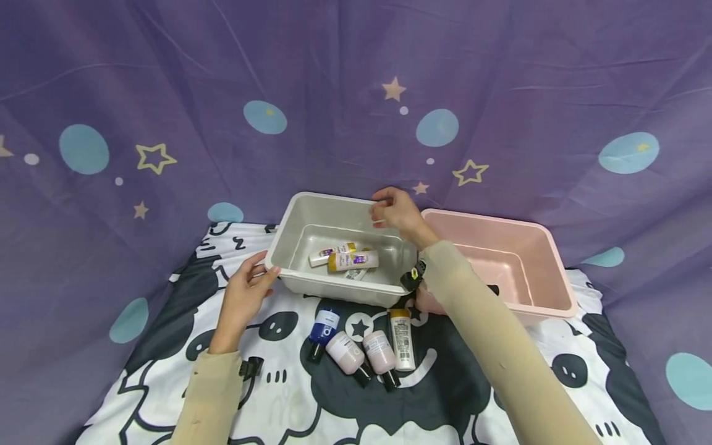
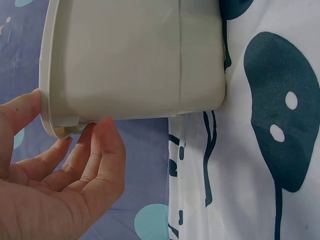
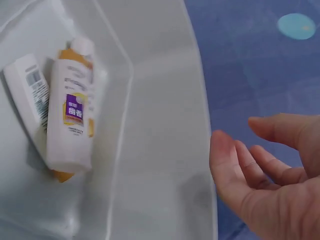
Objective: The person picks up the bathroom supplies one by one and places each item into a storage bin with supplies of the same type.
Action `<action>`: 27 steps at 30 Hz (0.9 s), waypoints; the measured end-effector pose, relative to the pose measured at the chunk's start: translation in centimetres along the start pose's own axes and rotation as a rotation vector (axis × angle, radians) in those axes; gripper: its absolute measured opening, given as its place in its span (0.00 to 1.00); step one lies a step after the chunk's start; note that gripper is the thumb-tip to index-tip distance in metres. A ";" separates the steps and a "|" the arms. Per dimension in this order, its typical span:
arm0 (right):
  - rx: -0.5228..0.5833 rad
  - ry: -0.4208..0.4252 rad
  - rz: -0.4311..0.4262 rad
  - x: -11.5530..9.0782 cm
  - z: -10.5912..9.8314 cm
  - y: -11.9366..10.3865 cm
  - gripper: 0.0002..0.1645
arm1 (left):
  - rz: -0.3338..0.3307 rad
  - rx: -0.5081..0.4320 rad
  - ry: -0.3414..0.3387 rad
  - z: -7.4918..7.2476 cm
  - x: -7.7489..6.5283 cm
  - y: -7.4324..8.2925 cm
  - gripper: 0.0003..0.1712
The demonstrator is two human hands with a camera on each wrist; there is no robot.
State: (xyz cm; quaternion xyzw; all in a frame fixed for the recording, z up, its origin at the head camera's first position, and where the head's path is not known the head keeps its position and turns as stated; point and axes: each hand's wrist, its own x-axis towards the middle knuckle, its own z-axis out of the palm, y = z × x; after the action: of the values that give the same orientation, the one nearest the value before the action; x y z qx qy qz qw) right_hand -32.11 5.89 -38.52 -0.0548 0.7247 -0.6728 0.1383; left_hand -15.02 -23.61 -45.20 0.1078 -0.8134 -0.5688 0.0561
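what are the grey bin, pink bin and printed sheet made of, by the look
Grey bin: probably plastic, satin; moulded rim, soft sheen.
Pink bin: likely plastic too, satin; rounded moulded corners, soft highlights.
Printed sheet: some matte fabric, fibre unclear; no shine, soft folds.

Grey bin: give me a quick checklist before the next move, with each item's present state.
1. Left grip on the grey bin: ok, thumb and fingers at its near left corner rim.
2. Right grip secured on the far rim: not ok, it is beside the rim with thumb and fingers apart.
3. White bottles inside the bin: ok, lying on its floor.
4. Base flat on the sheet: cannot tell.
5. Space in front free: not ok, blue bottle, pink bottles and white tube lie there.
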 end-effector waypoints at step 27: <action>-0.243 0.111 -0.280 -16.0 -5.6 1.9 0.22 | -0.009 0.016 -0.011 0.1 -0.1 0.2 0.41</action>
State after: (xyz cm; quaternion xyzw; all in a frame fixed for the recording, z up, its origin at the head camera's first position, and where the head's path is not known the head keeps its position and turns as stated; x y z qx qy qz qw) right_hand -18.16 15.68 -38.08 -0.1341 0.7924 -0.5950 -0.0047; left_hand -14.98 -23.44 -45.00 0.1090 -0.8178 -0.5630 0.0483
